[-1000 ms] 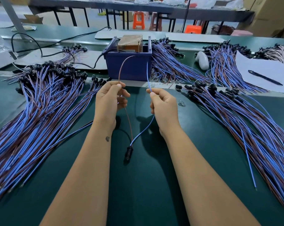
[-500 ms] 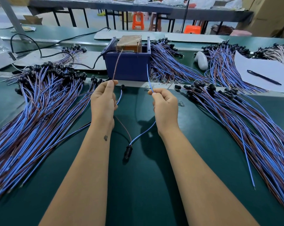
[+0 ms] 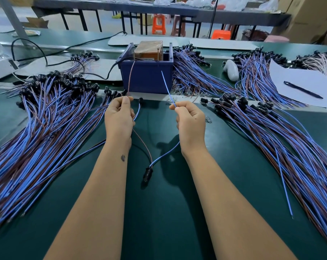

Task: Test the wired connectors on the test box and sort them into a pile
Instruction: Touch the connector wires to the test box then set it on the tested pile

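Left hand (image 3: 119, 117) pinching brown lead (image 3: 130, 77) betw. thumb & forefinger, tip up at left pin of test box (image 3: 146, 76) — looks touching or nearly, can't tell. Right hand (image 3: 190, 121) pinching blue lead (image 3: 167, 87), tip short of right pin, apart from box. Held near the ends, prob. for steering thin wire onto pins. Black connector (image 3: 148, 171) lying on green mat (image 3: 168, 212) betw. forearms — slack, out of the way. Big pile (image 3: 37, 128) left, another pile (image 3: 290, 147) right; which is tested, can't tell.
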Tool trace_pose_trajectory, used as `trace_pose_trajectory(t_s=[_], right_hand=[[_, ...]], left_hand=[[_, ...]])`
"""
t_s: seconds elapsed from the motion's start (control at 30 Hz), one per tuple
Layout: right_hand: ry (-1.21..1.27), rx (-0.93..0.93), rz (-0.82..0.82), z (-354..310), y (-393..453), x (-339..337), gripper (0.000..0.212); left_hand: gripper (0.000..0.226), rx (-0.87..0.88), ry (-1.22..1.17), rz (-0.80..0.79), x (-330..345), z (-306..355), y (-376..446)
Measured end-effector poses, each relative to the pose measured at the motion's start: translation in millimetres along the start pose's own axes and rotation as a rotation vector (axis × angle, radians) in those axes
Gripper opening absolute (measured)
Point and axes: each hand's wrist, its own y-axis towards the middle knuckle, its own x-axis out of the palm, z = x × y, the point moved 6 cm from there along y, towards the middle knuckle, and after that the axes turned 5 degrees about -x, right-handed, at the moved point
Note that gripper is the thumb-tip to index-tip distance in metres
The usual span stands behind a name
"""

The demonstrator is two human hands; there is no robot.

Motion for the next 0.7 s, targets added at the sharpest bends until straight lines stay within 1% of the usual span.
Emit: trace_pose_trajectory(t_s=[0.23, 0.47, 0.7], right_hand=[[0.018, -0.030, -0.046, -5.5, -3.0, 4.8, 0.027], [-0.045, -0.012, -0.049, -0.5, 0.3, 3.9, 0.022], [-0.094, -0.030, -0.115, 4.1, 4.6, 7.1, 0.022]], left_hand=[[0.023, 0.022, 0.067, 0.008, 2.2, 1.0, 0.3], [0.023, 0.031, 0.062, 0.006, 3.1, 1.2, -0.4], [0.023, 0.041, 0.059, 0.022, 2.5, 1.8, 0.7]])
